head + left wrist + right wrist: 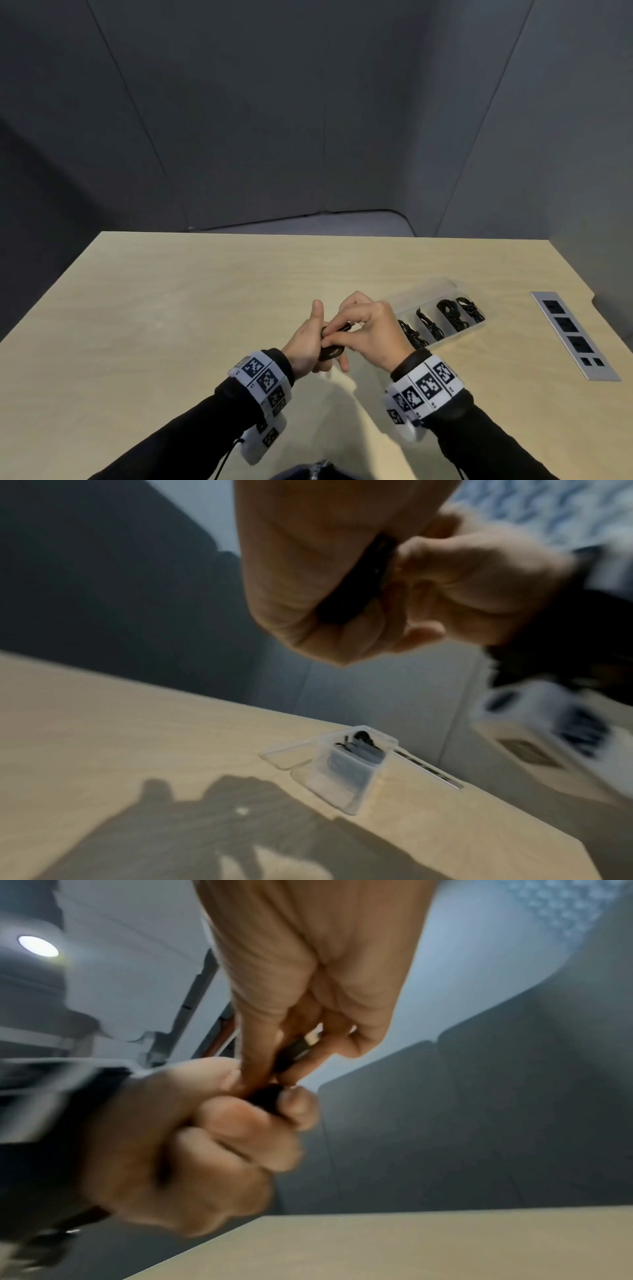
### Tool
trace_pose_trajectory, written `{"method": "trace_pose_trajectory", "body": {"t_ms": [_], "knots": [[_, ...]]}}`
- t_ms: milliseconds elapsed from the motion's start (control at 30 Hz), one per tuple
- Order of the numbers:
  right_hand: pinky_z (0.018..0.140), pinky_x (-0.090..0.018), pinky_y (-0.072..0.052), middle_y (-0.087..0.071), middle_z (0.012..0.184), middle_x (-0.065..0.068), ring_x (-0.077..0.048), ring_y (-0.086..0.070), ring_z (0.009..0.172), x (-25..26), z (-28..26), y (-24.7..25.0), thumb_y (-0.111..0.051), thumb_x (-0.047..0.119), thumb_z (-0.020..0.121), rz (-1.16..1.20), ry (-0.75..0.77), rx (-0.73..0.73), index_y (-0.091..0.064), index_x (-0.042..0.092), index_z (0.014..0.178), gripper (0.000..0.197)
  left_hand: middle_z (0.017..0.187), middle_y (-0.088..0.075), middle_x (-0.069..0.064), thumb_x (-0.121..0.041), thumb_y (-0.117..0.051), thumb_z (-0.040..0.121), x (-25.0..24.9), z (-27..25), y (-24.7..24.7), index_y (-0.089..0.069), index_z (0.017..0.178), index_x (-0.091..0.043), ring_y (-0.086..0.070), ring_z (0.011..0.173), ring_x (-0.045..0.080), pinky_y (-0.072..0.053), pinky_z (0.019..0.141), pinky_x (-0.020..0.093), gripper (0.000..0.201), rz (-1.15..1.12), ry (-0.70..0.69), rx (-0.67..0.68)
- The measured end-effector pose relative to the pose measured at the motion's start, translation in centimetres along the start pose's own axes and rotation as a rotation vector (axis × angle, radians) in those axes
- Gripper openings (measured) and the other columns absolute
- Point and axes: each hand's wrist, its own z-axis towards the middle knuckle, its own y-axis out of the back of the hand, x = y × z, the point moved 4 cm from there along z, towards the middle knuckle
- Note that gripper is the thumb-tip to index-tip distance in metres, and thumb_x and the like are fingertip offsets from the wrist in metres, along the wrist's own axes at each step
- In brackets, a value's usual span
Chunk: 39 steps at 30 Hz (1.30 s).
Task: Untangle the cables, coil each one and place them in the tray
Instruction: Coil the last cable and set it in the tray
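Both hands are raised over the middle of the table, close together around one black cable [330,354]. My left hand [305,342] grips the small coil with curled fingers, thumb pointing up. My right hand [366,325] pinches the cable's plug end [298,1047] between thumb and fingers just above the coil [267,1093]. In the left wrist view the cable [359,582] runs dark between the two palms. A clear plastic tray [459,334] lies to the right of the hands, with several coiled black cables [450,313] in its compartments.
The tray [342,785] has an opened clear lid [291,750] lying flat on its far side. A grey socket strip [575,334] is set into the light wooden table [171,308] at the right edge. Grey partition walls stand behind the table.
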Motion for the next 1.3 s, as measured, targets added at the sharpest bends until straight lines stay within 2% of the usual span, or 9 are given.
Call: {"method": "trace_pose_trajectory", "body": {"t_ms": [100,233,433,567,667,900,1000,1100,1300], "knots": [[0.063,-0.012,-0.041,-0.062,0.072,0.005,-0.002,-0.051,0.06,-0.7,0.4,0.0,-0.086,0.007,0.059,0.037,-0.056,0.004,-0.075,0.022,0.068,0.021,0.047,-0.047,0.012,-0.051,0.006,0.095,-0.6,0.3,-0.1,-0.064,0.087,-0.018,-0.031,0.03,0.012,-0.021,0.041,0.022,0.078,0.008,-0.084,0.016],[0.059,-0.025,-0.048,-0.071,0.077,-0.007,-0.027,-0.06,0.055,-1.6,0.2,-0.1,-0.08,0.001,0.066,0.236,-0.163,0.026,-0.072,0.017,0.075,0.02,0.041,-0.039,0.005,-0.039,-0.003,0.102,-0.8,1.2,0.2,-0.063,0.1,-0.011,-0.034,0.03,0.011,-0.027,0.047,0.027,0.066,0.068,-0.112,-0.029],[0.065,-0.026,-0.056,-0.059,0.1,-0.008,-0.009,-0.064,0.07,-1.7,-0.7,0.7,-0.073,0.002,0.077,0.297,-0.124,-0.145,-0.071,0.008,0.083,0.009,0.036,-0.041,-0.006,-0.033,-0.012,0.103,0.2,1.5,0.2,-0.033,0.141,-0.02,-0.037,0.037,0.01,-0.034,0.046,0.023,0.045,0.108,-0.11,-0.108],[0.059,-0.022,-0.05,-0.07,0.079,0.001,-0.009,-0.062,0.069,-2.4,-1.0,0.8,-0.082,0.011,0.068,0.194,-0.166,-0.28,-0.071,0.023,0.075,0.018,0.038,-0.038,-0.004,-0.026,-0.013,0.104,0.2,1.1,-0.9,-0.048,0.128,-0.003,-0.034,0.036,0.01,-0.03,0.042,0.019,0.048,0.061,-0.116,-0.052],[0.063,-0.01,-0.041,-0.063,0.087,0.007,0.002,-0.056,0.074,-1.8,-0.7,1.0,-0.082,0.016,0.069,-0.035,0.01,-0.281,-0.076,0.023,0.073,0.009,0.039,-0.041,0.0,-0.048,-0.014,0.094,0.8,1.1,-0.9,-0.045,0.133,-0.006,-0.035,0.036,0.012,-0.028,0.04,0.019,0.065,0.021,-0.099,-0.065],[0.079,-0.013,-0.044,-0.056,0.114,0.013,-0.002,-0.054,0.093,-2.0,-1.2,-1.2,-0.062,0.034,0.085,-0.369,0.038,0.201,-0.069,0.025,0.109,0.026,0.045,-0.046,0.005,-0.047,-0.009,0.098,0.5,0.4,-0.3,-0.056,0.099,-0.021,-0.04,0.036,0.012,-0.033,0.041,0.023,0.054,0.095,-0.123,-0.055],[0.077,-0.012,-0.043,-0.056,0.108,0.013,-0.001,-0.053,0.088,-2.2,-1.5,-1.5,-0.062,0.029,0.083,-0.36,-0.022,0.259,-0.07,0.024,0.095,0.015,0.051,-0.052,0.004,-0.047,-0.013,0.099,1.9,0.3,-0.1,-0.015,0.149,-0.019,-0.046,0.042,0.01,-0.037,0.047,0.019,0.057,0.182,-0.08,-0.038],[0.073,-0.013,-0.042,-0.059,0.097,0.009,0.0,-0.054,0.08,-2.3,-1.9,-1.5,-0.063,0.02,0.078,-0.3,-0.069,0.248,-0.069,0.016,0.078,0.007,0.058,-0.056,0.001,-0.062,-0.015,0.092,2.4,-0.1,-0.2,0.011,0.147,-0.033,-0.051,0.049,0.003,-0.041,0.057,0.017,0.067,0.323,-0.127,-0.004],[0.062,-0.024,-0.054,-0.059,0.091,-0.007,-0.01,-0.064,0.07,-2.3,-1.7,-1.1,-0.074,-0.009,0.067,0.252,-0.219,0.046,-0.063,0.013,0.087,0.032,0.067,-0.062,0.013,-0.048,-0.024,0.096,0.1,-0.2,0.4,-0.046,0.129,-0.021,-0.048,0.044,0.002,-0.039,0.05,0.018,0.048,0.276,-0.224,-0.076]]}}
